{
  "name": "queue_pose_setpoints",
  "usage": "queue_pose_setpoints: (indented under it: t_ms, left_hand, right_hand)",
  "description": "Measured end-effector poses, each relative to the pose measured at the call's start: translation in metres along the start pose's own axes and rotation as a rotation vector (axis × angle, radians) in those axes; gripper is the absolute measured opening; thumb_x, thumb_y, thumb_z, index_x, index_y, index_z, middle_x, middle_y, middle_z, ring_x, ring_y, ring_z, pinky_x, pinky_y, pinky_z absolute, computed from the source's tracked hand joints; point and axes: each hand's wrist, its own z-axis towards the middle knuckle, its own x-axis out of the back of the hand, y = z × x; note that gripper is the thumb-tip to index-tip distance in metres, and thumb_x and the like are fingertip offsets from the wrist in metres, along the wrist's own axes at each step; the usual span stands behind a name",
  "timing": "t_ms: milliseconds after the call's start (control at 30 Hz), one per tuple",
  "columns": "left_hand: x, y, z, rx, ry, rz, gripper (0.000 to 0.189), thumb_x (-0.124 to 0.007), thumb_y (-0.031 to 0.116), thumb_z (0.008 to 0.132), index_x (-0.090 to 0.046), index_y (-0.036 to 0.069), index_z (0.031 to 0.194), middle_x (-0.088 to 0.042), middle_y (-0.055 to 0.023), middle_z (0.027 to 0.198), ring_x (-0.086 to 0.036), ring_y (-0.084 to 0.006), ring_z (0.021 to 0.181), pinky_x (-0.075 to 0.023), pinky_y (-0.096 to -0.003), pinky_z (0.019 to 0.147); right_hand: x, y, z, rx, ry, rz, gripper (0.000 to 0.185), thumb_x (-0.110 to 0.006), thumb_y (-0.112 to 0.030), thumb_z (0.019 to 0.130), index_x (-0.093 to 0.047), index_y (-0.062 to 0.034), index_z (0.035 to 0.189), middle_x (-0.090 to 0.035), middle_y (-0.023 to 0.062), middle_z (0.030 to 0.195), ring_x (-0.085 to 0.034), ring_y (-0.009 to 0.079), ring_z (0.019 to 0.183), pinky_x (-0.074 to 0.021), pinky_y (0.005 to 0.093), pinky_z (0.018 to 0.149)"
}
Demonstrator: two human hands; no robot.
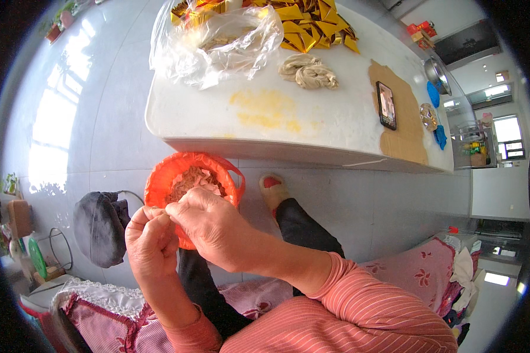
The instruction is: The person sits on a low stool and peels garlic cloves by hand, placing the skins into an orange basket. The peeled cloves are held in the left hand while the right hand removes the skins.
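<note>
Above the near rim of a bin lined with a red plastic bag (159,176), my left hand (152,242) and my right hand (212,225) meet, fingertips pinched together. Something very small and pale may be between them; the fingers hide it. Brownish and pinkish scraps (198,178) lie inside the bin. Beyond it, on a white table (194,114), are a clear plastic bag (221,48) with pale pieces inside, a heap of folded gold foil paper (313,26) and a crumpled beige cloth (308,71). Yellow powdery stains mark the tabletop in front of the cloth.
A smartphone (386,106) lies on flattened cardboard (404,128) at the table's right part, near a metal bowl (437,75) and blue items (440,137). A dark padded stool (100,229) stands left of the bin. My shoe (273,189) rests on the floor right of it.
</note>
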Motion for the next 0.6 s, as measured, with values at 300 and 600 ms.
queue_pose_setpoints:
  t_ms: [300,600]
  left_hand:
    - [0.0009,0.0047,-0.0018,0.04,0.014,-0.04,0.008,-0.056,-0.004,0.084,-0.056,0.004,0.081,-0.049,0.0029,0.062,-0.033,-0.0001,0.043,-0.0251,-0.0155,0.036]
    - [0.0036,0.0052,-0.0031,0.009,-0.033,0.069,0.007,-0.058,-0.002,0.085,-0.056,0.003,0.08,-0.049,0.0027,0.06,-0.033,-0.0007,0.043,-0.0239,-0.0159,0.036]
  right_hand:
    - [-0.0076,0.0011,-0.0024,0.165,0.046,-0.163,0.023,-0.061,-0.01,0.077,-0.058,-0.0007,0.097,-0.054,0.0112,0.087,-0.057,0.0286,0.083,-0.0476,0.0414,0.066]
    - [-0.0068,-0.0019,-0.0036,0.04,0.021,-0.106,0.022,-0.061,-0.013,0.076,-0.054,-0.0024,0.094,-0.054,0.0113,0.087,-0.056,0.028,0.082,-0.0476,0.0391,0.065]
